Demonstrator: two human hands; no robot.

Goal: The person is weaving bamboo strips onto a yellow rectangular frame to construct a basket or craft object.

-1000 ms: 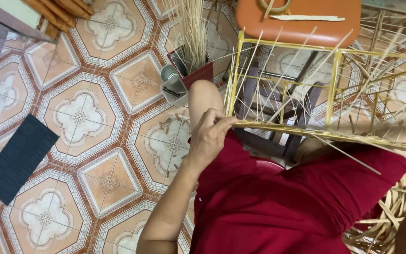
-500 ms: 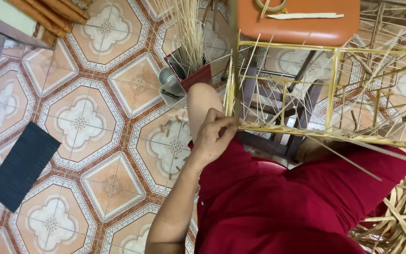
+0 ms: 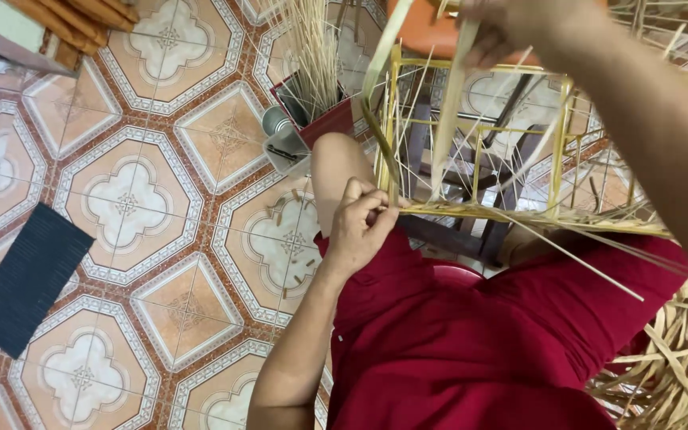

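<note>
My left hand (image 3: pixel 364 231) has its fingers pinched together on the near lower corner of the bamboo frame (image 3: pixel 479 211), which rests across my lap. My right hand (image 3: pixel 503 28), above it, grips a flat bamboo strip (image 3: pixel 449 111) hanging down through the frame. I judge the weaving is mid-step; next, thread that strip by the pinched corner. Beyond my left fingers stands a red container of splints (image 3: pixel 316 87).

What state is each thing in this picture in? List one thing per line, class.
Left hand: fingers pinched shut on the lower corner of the frame.
Right hand: raised at the top, gripping a flat strip.
Frame: upright, open-sided, only partly woven.
Flat strip: hanging down through the frame.
Red box: open, stuffed with upright thin sticks.
Dark mat: lying flat on the tiles.
</note>
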